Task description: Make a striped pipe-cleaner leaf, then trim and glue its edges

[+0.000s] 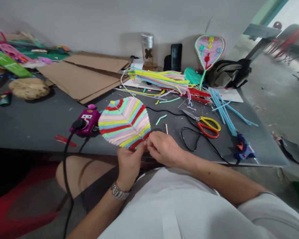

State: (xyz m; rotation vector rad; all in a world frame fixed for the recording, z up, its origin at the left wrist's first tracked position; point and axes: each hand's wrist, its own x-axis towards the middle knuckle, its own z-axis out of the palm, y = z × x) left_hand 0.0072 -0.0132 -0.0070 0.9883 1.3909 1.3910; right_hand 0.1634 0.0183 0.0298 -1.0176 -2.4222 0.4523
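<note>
A leaf-shaped fan of striped pipe cleaners (126, 124), in red, yellow, mint, blue and lilac, is tilted up over the desk's front edge. My left hand (129, 162) grips its lower edge, thumb on top. Against the fan's lower right end, my right hand (164, 147) is closed in a pinch; whatever sits between those fingertips is hidden. Right of the hands lie scissors (201, 122) with yellow and red handles. A short mint pipe cleaner piece (160, 119) rests just beyond my right hand.
A purple power socket (88, 121) with a black plug stands left of the fan. Pipe cleaner bundles (161, 79), cardboard sheets (89, 74), a bottle (147, 49) and a phone (176, 57) are along the wall. A blue glue gun (245, 147) lies at the right, its cord crossing the desk.
</note>
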